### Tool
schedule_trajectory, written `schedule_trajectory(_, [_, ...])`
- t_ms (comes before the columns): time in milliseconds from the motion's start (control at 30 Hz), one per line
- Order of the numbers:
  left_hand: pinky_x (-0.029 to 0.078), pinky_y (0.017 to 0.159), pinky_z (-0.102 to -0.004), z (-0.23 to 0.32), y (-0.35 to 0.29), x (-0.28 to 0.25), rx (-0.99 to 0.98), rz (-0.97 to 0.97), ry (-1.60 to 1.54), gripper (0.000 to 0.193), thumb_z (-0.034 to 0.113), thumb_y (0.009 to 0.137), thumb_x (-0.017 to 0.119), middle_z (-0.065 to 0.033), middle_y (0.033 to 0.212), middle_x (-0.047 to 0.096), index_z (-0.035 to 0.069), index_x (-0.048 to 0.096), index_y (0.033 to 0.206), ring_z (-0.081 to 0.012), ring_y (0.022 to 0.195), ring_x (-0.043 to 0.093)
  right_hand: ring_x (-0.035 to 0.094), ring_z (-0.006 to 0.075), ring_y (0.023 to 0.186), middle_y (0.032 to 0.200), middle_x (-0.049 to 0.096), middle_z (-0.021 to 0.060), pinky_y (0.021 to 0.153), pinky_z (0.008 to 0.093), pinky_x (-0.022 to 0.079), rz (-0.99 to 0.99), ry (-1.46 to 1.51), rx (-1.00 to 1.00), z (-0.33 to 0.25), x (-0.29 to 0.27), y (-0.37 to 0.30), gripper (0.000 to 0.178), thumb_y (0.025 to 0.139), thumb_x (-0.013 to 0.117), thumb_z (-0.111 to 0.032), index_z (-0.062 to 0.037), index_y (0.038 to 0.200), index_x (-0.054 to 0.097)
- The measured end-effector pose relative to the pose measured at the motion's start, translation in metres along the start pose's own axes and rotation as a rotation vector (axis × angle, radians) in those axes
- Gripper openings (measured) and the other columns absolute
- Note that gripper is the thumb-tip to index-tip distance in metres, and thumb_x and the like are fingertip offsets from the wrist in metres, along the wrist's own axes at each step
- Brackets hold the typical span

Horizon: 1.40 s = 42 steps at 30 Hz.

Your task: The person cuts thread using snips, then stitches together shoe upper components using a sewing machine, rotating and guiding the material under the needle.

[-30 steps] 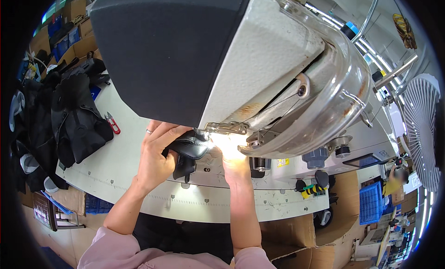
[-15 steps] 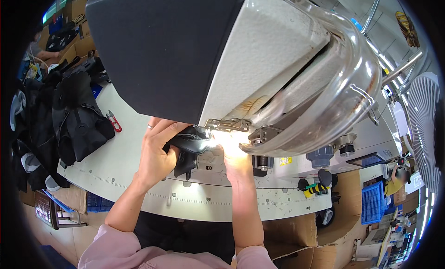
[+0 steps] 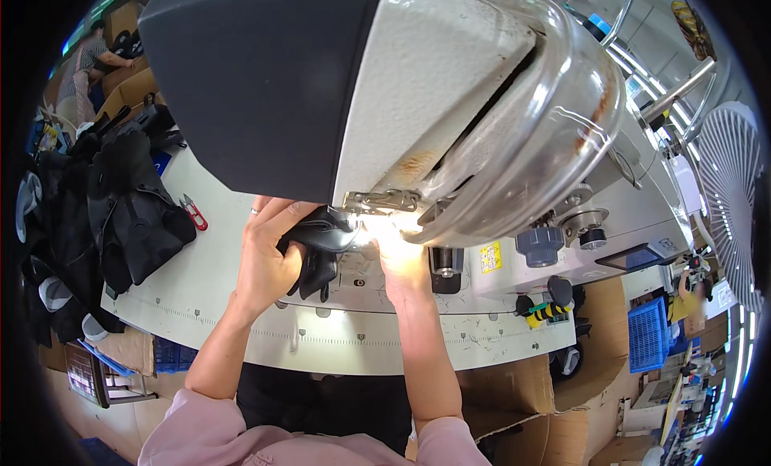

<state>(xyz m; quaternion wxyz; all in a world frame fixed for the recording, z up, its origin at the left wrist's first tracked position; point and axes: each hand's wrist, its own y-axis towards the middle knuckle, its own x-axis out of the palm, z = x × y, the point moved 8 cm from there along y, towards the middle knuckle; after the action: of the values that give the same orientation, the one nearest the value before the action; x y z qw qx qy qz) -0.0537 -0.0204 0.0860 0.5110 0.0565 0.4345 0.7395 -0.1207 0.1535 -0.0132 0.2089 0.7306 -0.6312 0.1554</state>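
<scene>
A glossy black workpiece, leather-like with a stitched edge, lies on the white machine bed beneath the sewing machine head. My left hand grips it from the left, thumb in front and fingers over the top, some of them covered by the machine head. On the other side of the lit needle area is my right hand, close to the workpiece's right end. Strong lamp glare washes out its fingers, so their hold is hidden. The needle itself cannot be made out.
Red-handled thread snips lie left, beside a heap of black sewn pieces. On the right are a dark knob, a yellow-and-black tool and a white fan. A cardboard box stands below the table edge.
The view has shifted slightly, so the machine sits a little further left. Both hands stay about the workpiece with little visible movement. A person at the far upper left shows more fully.
</scene>
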Motion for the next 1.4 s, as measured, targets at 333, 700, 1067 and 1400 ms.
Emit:
schedule_trajectory(333, [0.042,0.093,-0.0353,0.003,-0.008,-0.001,-0.053,-0.067,0.048,0.058,-0.017,0.056,0.049,-0.0081,0.109,0.067,0.002,0.068,0.108,-0.0298,0.102,0.054,0.058,0.0111,0.092,0.103,0.064,0.0031,0.082,0.0283,0.046,0.014,-0.226,-0.007,-0.009,0.003,-0.002,0.024,0.089,0.065,-0.009,-0.0035,0.112,0.059])
schedule_trajectory(700, [0.04,0.087,-0.0312,0.025,-0.033,-0.001,0.061,-0.053,0.117,0.065,-0.018,0.052,0.052,-0.003,0.119,0.068,0.007,0.07,0.109,-0.0208,0.096,0.057,0.054,0.0107,0.091,0.108,0.057,0.0051,0.077,0.0242,0.045,-0.327,-0.227,-0.025,-0.013,0.001,-0.016,0.05,0.08,0.069,-0.006,0.0034,0.124,0.049])
schedule_trajectory(1067, [0.035,0.089,-0.0306,0.014,-0.014,-0.001,0.037,-0.094,0.034,0.062,-0.02,0.053,0.048,-0.0011,0.112,0.069,0.007,0.071,0.104,-0.0204,0.097,0.056,0.066,0.0108,0.085,0.097,0.073,0.0096,0.078,0.0259,0.053,-0.252,-0.372,-0.147,-0.018,0.011,-0.012,0.037,0.076,0.084,-0.012,0.0056,0.101,0.064])
schedule_trajectory(1400, [0.036,0.088,-0.0307,0.013,-0.015,0.001,0.017,-0.106,0.033,0.061,-0.019,0.053,0.047,-0.0018,0.109,0.069,0.006,0.071,0.103,-0.0211,0.094,0.055,0.068,0.0124,0.082,0.095,0.073,0.0105,0.077,0.0251,0.054,-0.289,-0.301,-0.122,-0.025,0.021,-0.014,0.031,0.077,0.082,-0.008,0.0059,0.099,0.067])
